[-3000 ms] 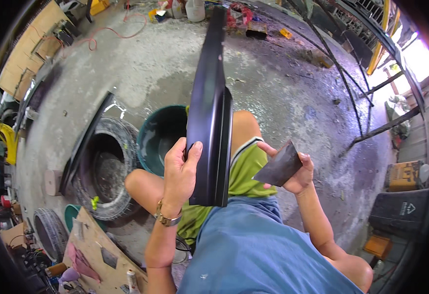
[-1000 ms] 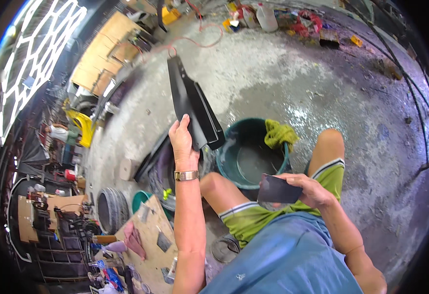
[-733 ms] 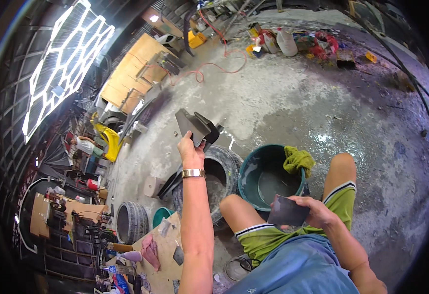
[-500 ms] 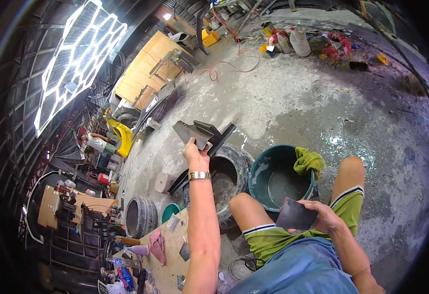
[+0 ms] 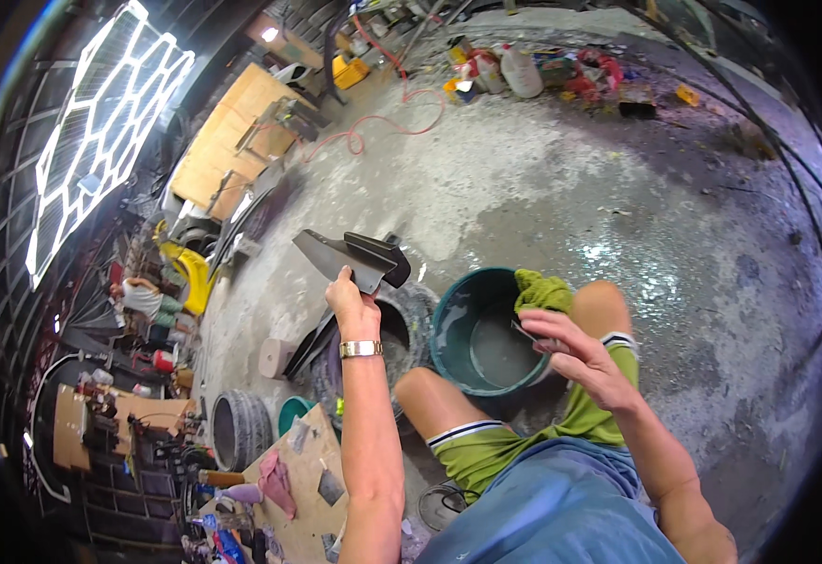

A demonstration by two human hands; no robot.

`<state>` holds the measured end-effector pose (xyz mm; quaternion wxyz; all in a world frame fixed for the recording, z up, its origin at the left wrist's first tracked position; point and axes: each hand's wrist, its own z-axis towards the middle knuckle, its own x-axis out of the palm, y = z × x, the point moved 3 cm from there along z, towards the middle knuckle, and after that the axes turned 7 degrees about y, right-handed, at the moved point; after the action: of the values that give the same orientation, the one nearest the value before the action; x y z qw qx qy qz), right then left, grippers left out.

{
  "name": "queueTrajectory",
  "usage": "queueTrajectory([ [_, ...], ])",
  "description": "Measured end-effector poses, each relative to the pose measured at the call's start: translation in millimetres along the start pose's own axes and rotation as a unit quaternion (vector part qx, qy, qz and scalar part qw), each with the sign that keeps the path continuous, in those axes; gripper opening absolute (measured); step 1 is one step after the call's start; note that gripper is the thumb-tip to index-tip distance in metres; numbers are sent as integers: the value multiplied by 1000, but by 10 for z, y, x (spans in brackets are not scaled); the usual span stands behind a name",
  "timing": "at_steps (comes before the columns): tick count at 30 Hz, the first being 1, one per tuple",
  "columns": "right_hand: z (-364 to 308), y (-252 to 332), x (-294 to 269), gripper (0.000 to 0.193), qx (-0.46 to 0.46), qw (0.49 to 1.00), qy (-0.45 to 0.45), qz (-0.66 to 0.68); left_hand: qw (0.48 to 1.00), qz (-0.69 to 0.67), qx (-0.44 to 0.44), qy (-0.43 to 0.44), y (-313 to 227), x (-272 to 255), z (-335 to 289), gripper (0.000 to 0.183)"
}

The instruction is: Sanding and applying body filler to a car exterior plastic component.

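Note:
My left hand [image 5: 354,308], with a metal watch on the wrist, grips a dark grey moulded plastic panel [image 5: 329,256] by its near edge. The panel is held above an upright-facing tyre [image 5: 417,318], and a long dark strip runs down behind my wrist. Over the right rim of a green water bucket [image 5: 446,329] is my right hand [image 5: 582,359], its fingers bent around a thin sheet of sandpaper [image 5: 524,328] seen nearly edge-on. A yellow-green cloth [image 5: 541,291] hangs over the bucket rim just beyond those fingers.
A board [image 5: 289,470] with a pink cloth [image 5: 277,484] and scraps lies at lower left. Beside it stand another tyre [image 5: 241,430] and a small green tub [image 5: 292,414]. Farther off are a red hose [image 5: 354,141], jugs [image 5: 522,72] and a person [image 5: 143,299].
The view has turned, shifting the scene leftward. My right hand has risen from my lap toward the bucket rim, and the sandpaper has tipped edge-on. The panel has tilted in my left hand.

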<state>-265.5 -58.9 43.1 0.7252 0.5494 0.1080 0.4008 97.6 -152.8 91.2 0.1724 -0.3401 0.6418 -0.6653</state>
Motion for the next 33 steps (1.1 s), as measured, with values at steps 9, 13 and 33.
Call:
queueTrajectory([
  [9,547,72,-311,51,-206,913,-154,-317,987,17,-102,126,370,836,-475,11],
  [13,148,218,-593,48,-194,925,-204,-256,981,7,-75,181,519,1035,-646,11],
  [33,-1133,-15,-413,56,-185,936,-299,-23,930,-41,-135,338,1399,1707,-1807,5],
])
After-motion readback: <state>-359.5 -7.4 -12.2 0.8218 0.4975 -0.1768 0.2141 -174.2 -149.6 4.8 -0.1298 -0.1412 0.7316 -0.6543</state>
